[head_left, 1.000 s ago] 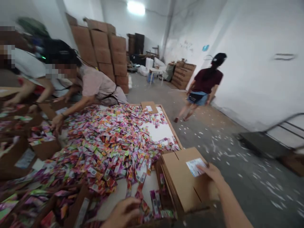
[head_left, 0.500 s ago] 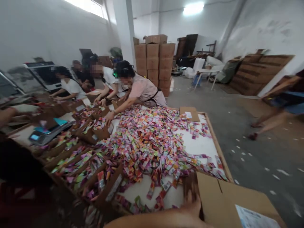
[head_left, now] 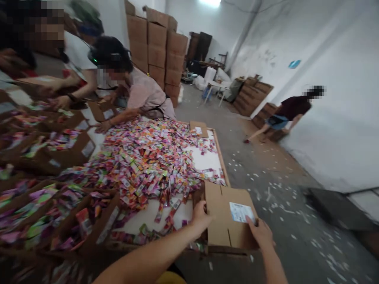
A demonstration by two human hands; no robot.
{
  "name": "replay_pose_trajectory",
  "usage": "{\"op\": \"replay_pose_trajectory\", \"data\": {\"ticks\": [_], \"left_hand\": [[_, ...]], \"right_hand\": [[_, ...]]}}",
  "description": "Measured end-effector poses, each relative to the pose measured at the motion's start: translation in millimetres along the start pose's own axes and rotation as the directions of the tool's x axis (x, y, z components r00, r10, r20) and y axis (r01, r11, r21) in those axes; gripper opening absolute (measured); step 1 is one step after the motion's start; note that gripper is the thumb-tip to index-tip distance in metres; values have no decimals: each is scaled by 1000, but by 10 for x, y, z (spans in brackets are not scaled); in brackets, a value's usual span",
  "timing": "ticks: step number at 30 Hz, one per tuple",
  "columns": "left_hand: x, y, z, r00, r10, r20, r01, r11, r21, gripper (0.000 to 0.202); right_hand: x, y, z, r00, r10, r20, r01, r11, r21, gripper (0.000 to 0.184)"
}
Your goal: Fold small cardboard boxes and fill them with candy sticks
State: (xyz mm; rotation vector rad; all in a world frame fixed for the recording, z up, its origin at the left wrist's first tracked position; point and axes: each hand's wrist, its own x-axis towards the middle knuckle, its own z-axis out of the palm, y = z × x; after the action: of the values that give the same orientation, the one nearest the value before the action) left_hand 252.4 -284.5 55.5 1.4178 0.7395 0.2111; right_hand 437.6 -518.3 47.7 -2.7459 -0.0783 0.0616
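A flattened cardboard box [head_left: 220,215] with a white label [head_left: 241,212] lies on the near right corner of the table [head_left: 220,159]. My left hand [head_left: 200,219] grips its left edge, fingers curled over it. On the box's right side rests my right hand [head_left: 260,232], with fingers touching just below the label. A big heap of colourful small packets [head_left: 145,157] covers the white table top beyond the box.
Open cardboard boxes of sorted packets [head_left: 68,148] line the left side. Several people lean over the table at the far left [head_left: 139,92]. Another person [head_left: 284,112] walks by the right wall. Stacked cartons [head_left: 160,43] stand at the back. Paper scraps litter the grey floor [head_left: 266,189].
The view swung left and back again. My left hand left the packets and took the box's left edge. The walking person moved farther away along the right wall.
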Motion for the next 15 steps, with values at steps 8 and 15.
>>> {"op": "replay_pose_trajectory", "data": {"ticks": [8, 15], "left_hand": [[-145, 11, -838, 955, 158, 251, -58, 929, -365, 19], [-406, -486, -2354, 942, -47, -331, -52, 958, -283, 51]], "right_hand": [[-706, -229, -531, 995, 68, -67, -22, 850, 526, 67], [-2151, -1312, 248, 918, -287, 273, -58, 584, 810, 46]]}}
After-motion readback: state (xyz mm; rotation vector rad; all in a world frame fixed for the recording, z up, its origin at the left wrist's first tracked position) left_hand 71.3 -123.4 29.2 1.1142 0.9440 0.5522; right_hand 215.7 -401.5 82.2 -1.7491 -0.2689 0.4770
